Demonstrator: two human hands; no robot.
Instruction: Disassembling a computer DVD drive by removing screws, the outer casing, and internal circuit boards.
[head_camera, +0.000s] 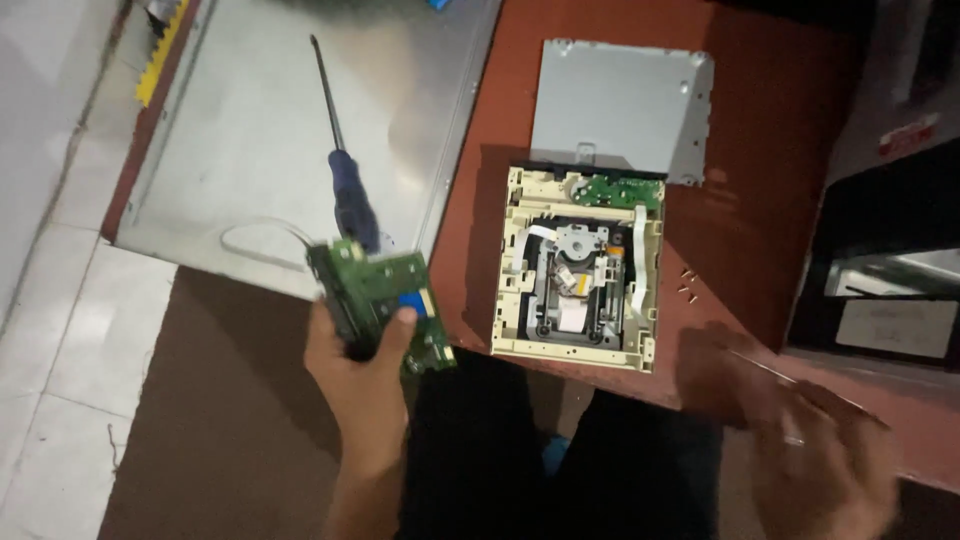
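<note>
Head camera looks down on a disc drive taken apart. As I judge it, the stripping-down is midway: the left hand is closed around a green circuit board, thumb across its face, held off the bench's edge, above the lap and the floor. Right hand is blurred over the near right edge of the bench; a thin rod-like streak seems to run through it, but I cannot tell whether the fingers grip it or how far they are open.

Cream plastic drive tray sits open on the reddish bench, holding the metal disc mechanism, white ribbon cables and a small green board at its far edge. Its grey metal cover lies flat just beyond, touching the far edge. A few loose screws lie just right of the tray. A blue-handled screwdriver rests on a grey metal sheet to the left, with a white wire near it.
</note>
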